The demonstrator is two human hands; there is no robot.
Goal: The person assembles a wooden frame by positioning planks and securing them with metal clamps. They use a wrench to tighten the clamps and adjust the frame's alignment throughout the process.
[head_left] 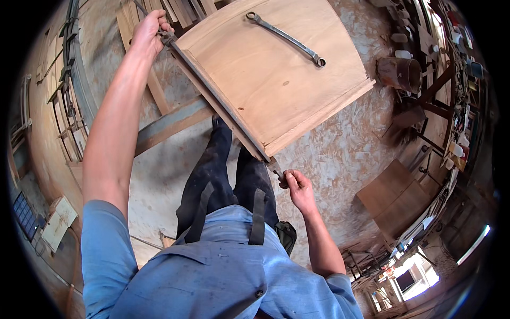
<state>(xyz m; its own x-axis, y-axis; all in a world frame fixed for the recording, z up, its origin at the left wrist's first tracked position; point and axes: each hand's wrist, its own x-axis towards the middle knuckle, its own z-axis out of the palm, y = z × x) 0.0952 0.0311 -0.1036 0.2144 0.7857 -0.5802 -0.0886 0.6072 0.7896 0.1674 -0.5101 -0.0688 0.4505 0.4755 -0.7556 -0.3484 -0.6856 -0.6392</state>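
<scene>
A long metal bar clamp (218, 101) lies along the left edge of a pale wooden panel (297, 101), which has a raised frame and a curved far side. My left hand (150, 33) is closed around the clamp's far end, by the panel's far left corner. At the near end, just off the panel's near corner, my right hand (297, 187) pinches the clamp's screw end with fingers and thumb. A double-ended ring spanner (287, 40) rests flat on the panel, touched by neither hand.
Beneath the panel's left side runs a grey-edged beam (175, 123). Wooden strips (127, 24) lie beyond my left hand. To the right stand a rusty bucket (399, 74) and a brown board (396, 199). My legs (207, 170) are close below the clamp.
</scene>
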